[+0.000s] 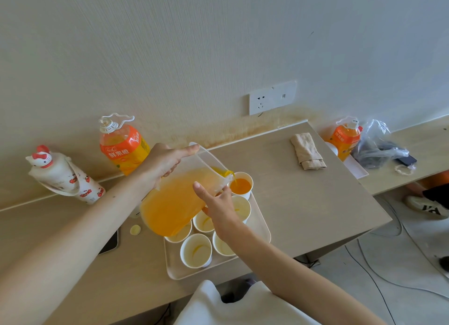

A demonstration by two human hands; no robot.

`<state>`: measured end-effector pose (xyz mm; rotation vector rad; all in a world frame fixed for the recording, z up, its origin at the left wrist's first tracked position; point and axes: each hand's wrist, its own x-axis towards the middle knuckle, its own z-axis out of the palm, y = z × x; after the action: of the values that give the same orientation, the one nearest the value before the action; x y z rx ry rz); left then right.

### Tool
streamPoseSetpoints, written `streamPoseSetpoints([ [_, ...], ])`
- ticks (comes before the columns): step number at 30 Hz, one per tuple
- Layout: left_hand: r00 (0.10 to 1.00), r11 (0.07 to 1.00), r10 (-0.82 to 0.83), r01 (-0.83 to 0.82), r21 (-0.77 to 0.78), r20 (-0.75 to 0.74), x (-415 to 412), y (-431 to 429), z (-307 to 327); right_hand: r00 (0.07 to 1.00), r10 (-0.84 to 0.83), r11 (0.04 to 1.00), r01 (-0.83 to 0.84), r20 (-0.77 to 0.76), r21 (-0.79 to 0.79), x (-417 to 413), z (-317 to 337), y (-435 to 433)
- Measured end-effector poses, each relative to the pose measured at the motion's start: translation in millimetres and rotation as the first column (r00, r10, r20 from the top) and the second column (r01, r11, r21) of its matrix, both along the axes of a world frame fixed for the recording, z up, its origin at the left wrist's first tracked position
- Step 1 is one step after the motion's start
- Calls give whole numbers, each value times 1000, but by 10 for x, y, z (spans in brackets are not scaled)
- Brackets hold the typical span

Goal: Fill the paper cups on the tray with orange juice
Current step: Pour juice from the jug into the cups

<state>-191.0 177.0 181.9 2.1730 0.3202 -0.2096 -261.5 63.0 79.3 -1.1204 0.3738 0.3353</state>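
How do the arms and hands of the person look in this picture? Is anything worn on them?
Both are bare. The left hand and the right hand show no glove, ring or bracelet, and neither wrist has a watch. The left forearm and the right forearm show no sleeve up to the frame edge. Below them is a white garment, worn on the body.

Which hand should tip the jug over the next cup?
Left. The left hand grips the jug near its rim and carries it; the right hand only touches its side.
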Motion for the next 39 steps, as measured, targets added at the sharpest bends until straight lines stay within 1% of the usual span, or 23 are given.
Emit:
streamPoseSetpoints([
  [13,1000,1000,5,-5,11,-1,0,-17,1,1000,-16,1000,16,0,-14,-1,28,-10],
  [24,1000,999,7,-7,38,-2,-9,-28,5,1000,-23,1000,23,0,7,5,18,-1],
  [39,1000,1000,-1,1,19,2,5,-44,15,1000,-25,1000,25,-1,12,16,9,-24],
])
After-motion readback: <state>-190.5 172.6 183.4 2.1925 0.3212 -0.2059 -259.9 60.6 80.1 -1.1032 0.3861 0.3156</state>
